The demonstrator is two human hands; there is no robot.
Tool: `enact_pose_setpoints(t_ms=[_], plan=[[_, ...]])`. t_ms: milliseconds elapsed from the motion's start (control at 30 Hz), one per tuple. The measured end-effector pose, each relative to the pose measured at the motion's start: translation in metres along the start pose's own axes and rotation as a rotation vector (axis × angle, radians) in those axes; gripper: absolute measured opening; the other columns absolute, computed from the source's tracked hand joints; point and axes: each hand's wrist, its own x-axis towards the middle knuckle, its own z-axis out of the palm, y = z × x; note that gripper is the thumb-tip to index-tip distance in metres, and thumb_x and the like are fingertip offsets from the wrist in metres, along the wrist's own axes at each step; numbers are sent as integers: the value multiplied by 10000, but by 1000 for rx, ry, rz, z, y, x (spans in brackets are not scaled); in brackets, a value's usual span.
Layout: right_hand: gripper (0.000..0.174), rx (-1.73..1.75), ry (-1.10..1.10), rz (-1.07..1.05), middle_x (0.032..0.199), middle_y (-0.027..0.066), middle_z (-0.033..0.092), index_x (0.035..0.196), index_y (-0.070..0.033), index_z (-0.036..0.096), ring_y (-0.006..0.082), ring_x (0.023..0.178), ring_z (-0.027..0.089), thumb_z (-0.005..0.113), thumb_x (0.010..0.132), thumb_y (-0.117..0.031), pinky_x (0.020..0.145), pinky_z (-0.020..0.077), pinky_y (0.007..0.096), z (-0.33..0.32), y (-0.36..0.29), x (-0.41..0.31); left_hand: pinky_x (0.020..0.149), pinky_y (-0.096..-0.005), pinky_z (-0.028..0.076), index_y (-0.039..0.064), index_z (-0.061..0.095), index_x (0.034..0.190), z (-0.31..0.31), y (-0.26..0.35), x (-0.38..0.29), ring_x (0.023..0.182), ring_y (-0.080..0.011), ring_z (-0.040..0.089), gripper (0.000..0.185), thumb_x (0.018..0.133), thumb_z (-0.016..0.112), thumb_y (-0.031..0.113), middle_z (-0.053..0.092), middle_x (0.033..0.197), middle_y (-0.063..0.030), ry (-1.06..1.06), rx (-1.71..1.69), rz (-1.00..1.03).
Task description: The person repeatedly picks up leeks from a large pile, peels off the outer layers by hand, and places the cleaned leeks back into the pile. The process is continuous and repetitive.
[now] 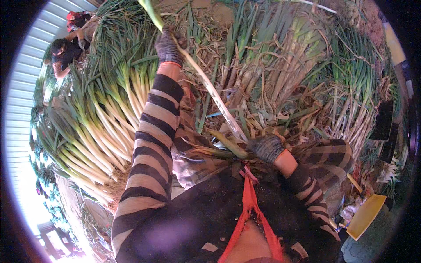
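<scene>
My left hand [169, 46], in a dark knit glove, is shut around the upper part of a long green onion [213, 93]. Its pale shaft slants down to the right across the middle of the view. At the shaft's lower end is my gloved right hand [267, 148], its fingers curled around a yellowish-green outer leaf [230, 144]. Whether those fingers also grip the onion's root end cannot be told. To the left of my left arm lies a pile of clean white-shafted green onions [98, 131], roots towards me.
Unpeeled, soil-stained green onions [276, 72] lie ahead, among loose dry leaves [263, 111]. Another bundle [353, 85] lies at the right. A yellow plastic piece [366, 217] stands low on the right. Two people [65, 54] are at the far left, by a corrugated wall [24, 88].
</scene>
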Motion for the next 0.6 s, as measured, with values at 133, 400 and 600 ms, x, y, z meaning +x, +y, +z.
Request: enact_pose_setpoints(t_ms=[133,400,600], plan=[[444,79,160,40,1058,222,574,1164,-22,504,342,961,573,510,819,-302,828,460,416,2,35,-18,380,-289,400,57,539,865,-1,-6,-1,445,-166,488,257,908,502,308,496,599,-49,-26,140,120],[657,693,761,47,1190,253,485,1263,-35,369,400,1060,503,647,769,-366,888,418,426,-59,-16,77,391,-302,399,79,554,932,15,-30,-15,446,-154,471,367,895,491,438,495,613,-22,-14,-62,-109],[559,1348,140,-59,881,132,624,1302,-93,367,220,566,601,576,859,-361,508,479,363,-57,-9,56,502,-323,509,25,510,1017,11,-12,-6,582,-203,586,381,921,462,391,591,724,-83,-300,-211,-143]])
